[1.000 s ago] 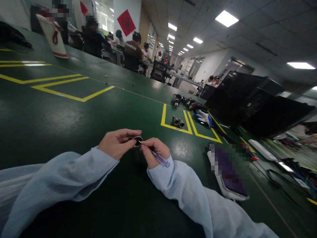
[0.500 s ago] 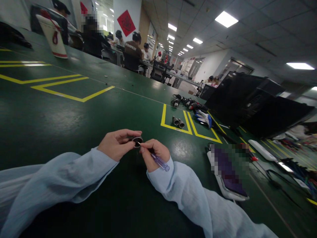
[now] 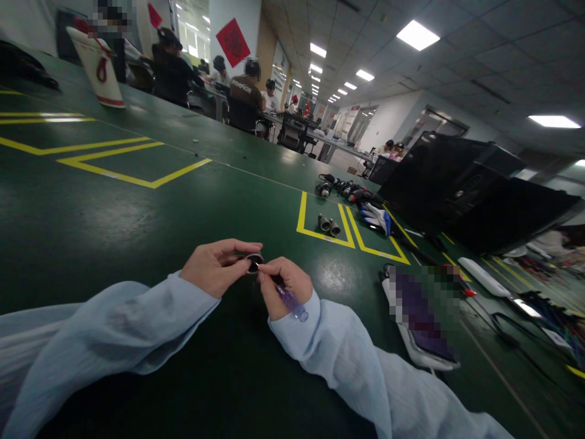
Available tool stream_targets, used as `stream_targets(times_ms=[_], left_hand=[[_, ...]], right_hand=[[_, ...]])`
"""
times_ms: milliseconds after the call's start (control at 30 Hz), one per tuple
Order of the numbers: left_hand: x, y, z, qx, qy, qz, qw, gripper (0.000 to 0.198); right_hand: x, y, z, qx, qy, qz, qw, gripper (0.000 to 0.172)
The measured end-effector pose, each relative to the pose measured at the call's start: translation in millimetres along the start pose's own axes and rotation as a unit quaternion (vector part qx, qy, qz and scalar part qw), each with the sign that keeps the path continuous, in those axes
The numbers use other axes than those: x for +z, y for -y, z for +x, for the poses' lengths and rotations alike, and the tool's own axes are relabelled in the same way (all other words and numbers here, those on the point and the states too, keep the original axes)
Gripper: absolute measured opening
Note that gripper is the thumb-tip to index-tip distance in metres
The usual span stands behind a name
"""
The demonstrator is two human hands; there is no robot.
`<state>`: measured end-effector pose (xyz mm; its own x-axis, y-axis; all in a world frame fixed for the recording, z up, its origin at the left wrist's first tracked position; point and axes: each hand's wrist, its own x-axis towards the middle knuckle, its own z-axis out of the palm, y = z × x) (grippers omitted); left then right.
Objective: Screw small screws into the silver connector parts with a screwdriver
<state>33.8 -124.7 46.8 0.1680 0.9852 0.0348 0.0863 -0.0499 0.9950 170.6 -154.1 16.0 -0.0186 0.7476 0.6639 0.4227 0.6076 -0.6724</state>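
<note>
My left hand [image 3: 218, 266] grips a small round metal fitting [image 3: 249, 256] between thumb and fingers, its open mouth turned toward my right hand. A screwdriver with a clear purple handle [image 3: 293, 303] is in my right hand [image 3: 287, 281]; the handle sticks out below the palm. My right fingertips pinch near the shaft, and its thin end reaches into the fitting's mouth. What the tip touches inside is too small to make out. Two similar grey metal fittings [image 3: 329, 225] lie on the green table beyond my right hand, inside a yellow taped box.
A phone-like device on a white stand [image 3: 423, 323] lies to the right, near cables [image 3: 503, 332]. Farther back are a blue-and-white glove [image 3: 375, 218], dark metal connectors [image 3: 325, 189] and a black monitor [image 3: 457, 189]. A paper cup [image 3: 103, 73] stands far left. People sit at tables behind.
The screwdriver handle has swung slightly left and down as my right hand shifts a little. My left hand and the fitting stay almost still.
</note>
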Motion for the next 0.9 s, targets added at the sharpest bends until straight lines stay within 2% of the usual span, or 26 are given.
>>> stream_targets(times_ms=[233,367,667,733,800,900], left_hand=[[2.2,3,0,0.007,-0.019,0.003,1.000,0.021],[1.2,1,1,-0.010,-0.005,-0.004,1.000,0.021],[1.7,5,2,0.005,0.001,-0.004,1.000,0.022],[-0.8,10,12,0.029,-0.022,-0.007,0.999,0.023],[-7.7,18,31,0.050,-0.070,-0.007,0.996,0.025],[-27.1,30,72,0.050,-0.161,0.026,0.985,0.027]], right_hand=[[-4,4,1,-0.046,0.042,-0.020,0.998,0.011],[-4,3,0,-0.050,0.030,-0.018,0.998,0.011],[-4,7,0,-0.030,0.024,-0.014,0.999,0.011],[-4,7,-1,-0.015,0.005,-0.005,1.000,0.010],[-3,4,-1,0.021,-0.015,0.001,1.000,0.009],[2,-8,4,0.127,-0.035,0.043,0.990,0.006]])
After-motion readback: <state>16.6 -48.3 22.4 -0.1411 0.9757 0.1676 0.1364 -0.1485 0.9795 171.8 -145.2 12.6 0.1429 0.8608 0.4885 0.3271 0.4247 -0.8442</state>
